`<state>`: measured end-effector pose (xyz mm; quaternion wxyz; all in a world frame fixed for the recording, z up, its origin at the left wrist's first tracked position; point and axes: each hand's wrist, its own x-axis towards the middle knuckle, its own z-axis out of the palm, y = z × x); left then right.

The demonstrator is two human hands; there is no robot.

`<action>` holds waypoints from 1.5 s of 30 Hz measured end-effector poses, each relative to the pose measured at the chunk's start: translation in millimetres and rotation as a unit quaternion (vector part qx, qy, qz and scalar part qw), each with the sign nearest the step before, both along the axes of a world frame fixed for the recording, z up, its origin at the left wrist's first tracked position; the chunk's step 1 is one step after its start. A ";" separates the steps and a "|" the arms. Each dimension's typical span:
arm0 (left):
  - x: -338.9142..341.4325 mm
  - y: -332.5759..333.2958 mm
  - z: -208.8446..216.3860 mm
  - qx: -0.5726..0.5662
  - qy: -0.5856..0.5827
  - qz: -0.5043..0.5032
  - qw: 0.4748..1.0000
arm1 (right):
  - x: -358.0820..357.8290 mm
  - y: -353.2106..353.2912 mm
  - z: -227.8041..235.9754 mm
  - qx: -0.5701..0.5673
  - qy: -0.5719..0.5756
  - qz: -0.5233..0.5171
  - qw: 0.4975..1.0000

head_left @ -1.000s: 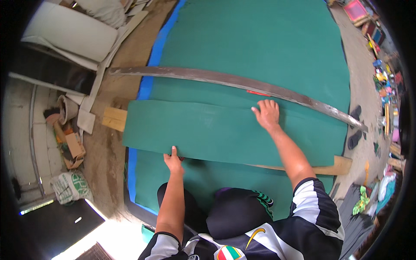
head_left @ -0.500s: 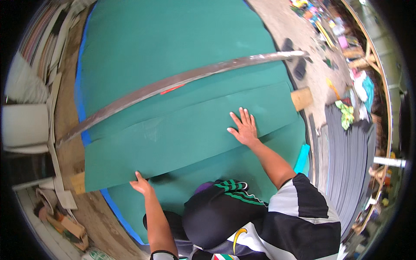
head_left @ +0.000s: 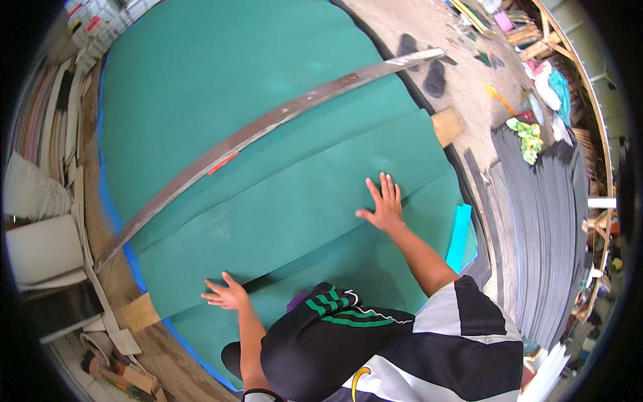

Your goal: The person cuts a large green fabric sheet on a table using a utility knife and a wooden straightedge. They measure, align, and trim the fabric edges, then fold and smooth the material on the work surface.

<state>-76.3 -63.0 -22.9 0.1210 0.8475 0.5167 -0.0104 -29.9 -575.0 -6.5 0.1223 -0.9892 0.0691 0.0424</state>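
A long green strip of sheet (head_left: 288, 194) lies across a large sheet of the same green (head_left: 248, 60). A flat wooden board runs beneath the strip; its right end (head_left: 447, 126) and left end (head_left: 139, 312) stick out. My left hand (head_left: 226, 293) rests open on the strip's near edge toward the left, fingers spread. Farther right, my right hand (head_left: 386, 206) presses flat on the strip near the same edge, also with fingers apart. Beyond the strip, a long brown bar (head_left: 268, 124) lies diagonally over the large sheet. A small red object (head_left: 223, 163) shows beside the bar.
A turquoise strip (head_left: 459, 238) lies at the right, near my right forearm. Stacked grey sheets (head_left: 542, 221) stand past it. Two dark slippers, one of them (head_left: 435, 79) by the bar's tip, are on the ground. White padded pieces (head_left: 43, 249) are at the left.
My left hand has gone from holding the strip's near edge, thumb on top, to lying with fingers spread on it. My right hand has shifted toward the near edge. The view has turned slightly.
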 end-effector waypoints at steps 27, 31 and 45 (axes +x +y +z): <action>-22.2 141.2 40.4 0.027 -0.051 -0.505 0.861 | 186.0 238.0 136.8 0.199 -0.153 0.376 0.892; -30.2 173.4 27.7 0.074 -0.198 -0.523 0.826 | 214.8 332.8 161.5 0.204 -0.152 0.424 0.869; -178.8 382.4 145.7 0.174 -0.234 -0.298 0.909 | 180.8 695.7 266.4 0.173 -0.087 0.591 0.783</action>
